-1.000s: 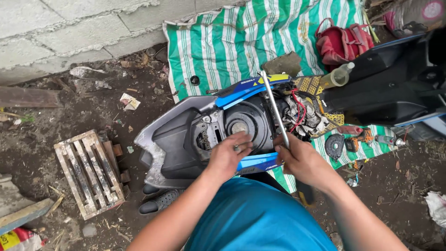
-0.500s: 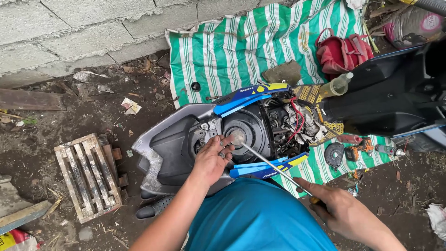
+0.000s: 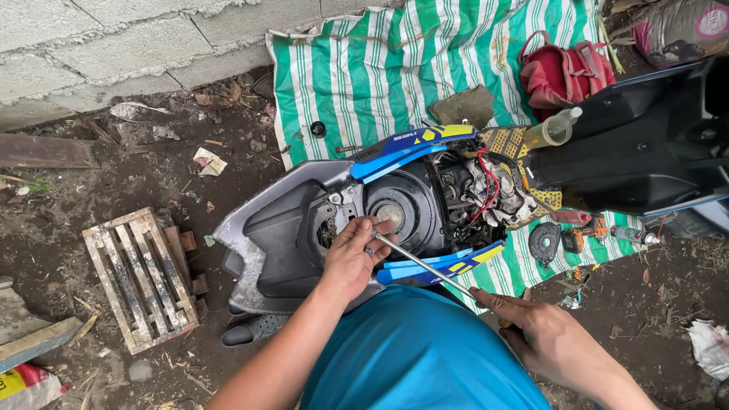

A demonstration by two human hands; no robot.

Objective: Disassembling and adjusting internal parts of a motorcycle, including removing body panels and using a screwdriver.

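Observation:
A partly stripped scooter lies below me, its grey and blue panels open around a round black housing and exposed wiring. My left hand rests on the housing's left edge, fingertips pinching where the tip of a long metal screwdriver meets it. My right hand grips the screwdriver's handle at the lower right, the shaft slanting up-left toward the left hand.
A green-and-white striped tarp lies under the scooter, with a red bag, a small plastic bottle and loose parts and tools on it. A small wooden pallet sits left on the dirt. A block wall runs behind.
My right hand has drawn back to the lower right with the screwdriver, which went from upright to slanted with its tip at my left hand. My left hand stays on the housing.

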